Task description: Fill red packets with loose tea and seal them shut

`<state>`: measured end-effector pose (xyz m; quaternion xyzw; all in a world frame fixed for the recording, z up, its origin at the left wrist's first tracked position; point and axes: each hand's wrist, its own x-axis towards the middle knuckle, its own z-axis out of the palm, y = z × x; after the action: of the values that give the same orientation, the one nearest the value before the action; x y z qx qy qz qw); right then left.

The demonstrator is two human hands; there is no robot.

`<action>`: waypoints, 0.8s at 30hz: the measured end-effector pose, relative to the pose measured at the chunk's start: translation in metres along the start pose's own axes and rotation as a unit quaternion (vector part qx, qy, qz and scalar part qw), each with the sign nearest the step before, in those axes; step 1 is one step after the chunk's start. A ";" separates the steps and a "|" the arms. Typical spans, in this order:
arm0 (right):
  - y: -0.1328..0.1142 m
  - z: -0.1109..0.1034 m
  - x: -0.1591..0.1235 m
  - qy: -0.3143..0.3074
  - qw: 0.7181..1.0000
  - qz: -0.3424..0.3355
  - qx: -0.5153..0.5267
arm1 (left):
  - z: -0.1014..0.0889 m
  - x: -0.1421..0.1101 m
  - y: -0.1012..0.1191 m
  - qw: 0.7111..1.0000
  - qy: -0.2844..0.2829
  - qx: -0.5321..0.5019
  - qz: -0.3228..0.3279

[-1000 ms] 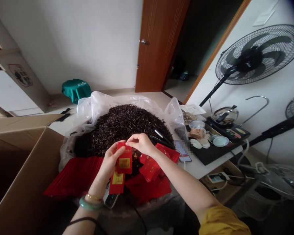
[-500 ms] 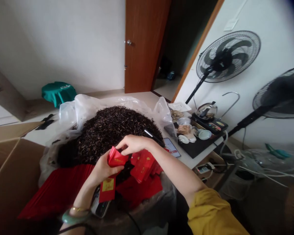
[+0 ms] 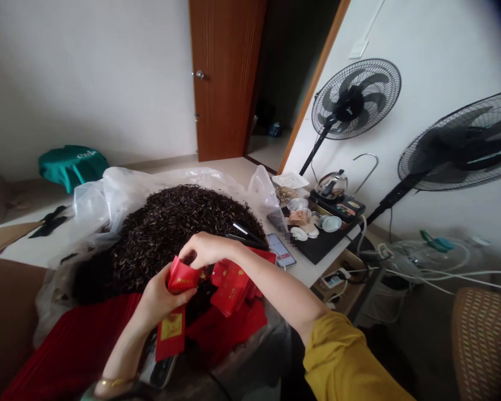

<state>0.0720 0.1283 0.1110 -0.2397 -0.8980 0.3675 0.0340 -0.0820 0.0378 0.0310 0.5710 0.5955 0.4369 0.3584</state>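
Note:
My left hand (image 3: pixel 155 298) is closed round a small red packet (image 3: pixel 183 279) with gold print, its mouth facing up. Bent over that mouth is my right hand (image 3: pixel 209 249), fingers curled together and fingertips partly hidden by the packet; what they hold cannot be seen. Below the left hand, another red packet (image 3: pixel 170 337) with a yellow panel lies on a small scale (image 3: pixel 162 370). Behind both hands rises a heap of dark dried tea leaves (image 3: pixel 183 214) in a clear plastic bag (image 3: pixel 123 181). Several red packets (image 3: pixel 229 287) lie piled under my right forearm.
Red material (image 3: pixel 83 334) spreads at the left beside a cardboard box (image 3: pixel 10 301). A phone (image 3: pixel 281 250) lies right of the heap, near a black tray (image 3: pixel 323 248) with dishes and a glass kettle (image 3: pixel 333 184). Two standing fans (image 3: pixel 353 103) and a woven chair back (image 3: pixel 484 345) are at the right.
The view has turned to the right, so the surroundings sit farther left and the woven chair back shows more. Both hands stay at the red packet in nearly the same pose.

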 end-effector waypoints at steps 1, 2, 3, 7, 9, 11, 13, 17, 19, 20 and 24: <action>0.000 -0.001 0.000 0.009 1.000 0.007 0.027 | 0.000 0.000 0.000 1.000 0.006 0.001 -0.002; 0.000 -0.001 0.000 0.007 0.999 0.011 0.042 | 0.000 0.000 0.001 1.000 0.012 0.004 -0.003; 0.000 -0.001 0.000 -0.007 0.999 0.014 0.042 | 0.000 0.000 0.001 1.000 0.017 0.010 -0.003; -0.002 -0.001 0.002 -0.068 0.997 0.002 -0.042 | 0.002 -0.001 0.000 0.999 0.016 0.033 0.002; -0.004 -0.001 0.002 -0.044 0.997 -0.014 -0.068 | 0.003 -0.001 -0.001 1.000 0.015 0.023 0.001; -0.005 -0.001 0.003 -0.009 0.997 -0.028 -0.073 | 0.004 -0.001 -0.001 1.000 0.028 0.005 0.003; -0.005 -0.002 0.003 0.023 0.996 -0.037 -0.072 | 0.004 -0.001 -0.001 0.999 0.046 -0.009 0.006; -0.003 -0.002 0.007 0.062 0.994 -0.044 -0.076 | 0.005 -0.001 0.000 0.998 0.065 -0.026 0.005; -0.003 -0.002 0.008 0.075 0.992 -0.052 -0.082 | 0.006 -0.002 0.000 0.997 0.074 -0.035 0.003; -0.003 -0.003 0.008 0.084 0.991 -0.058 -0.082 | 0.006 -0.002 0.000 0.996 0.078 -0.041 0.002; -0.003 -0.006 0.006 0.112 0.993 -0.025 -0.010 | 0.006 -0.003 -0.002 0.994 0.080 -0.066 -0.012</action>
<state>0.0666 0.1332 0.1169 -0.2574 -0.8978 0.3284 0.1409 -0.0767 0.0360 0.0264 0.5019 0.5989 0.5156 0.3515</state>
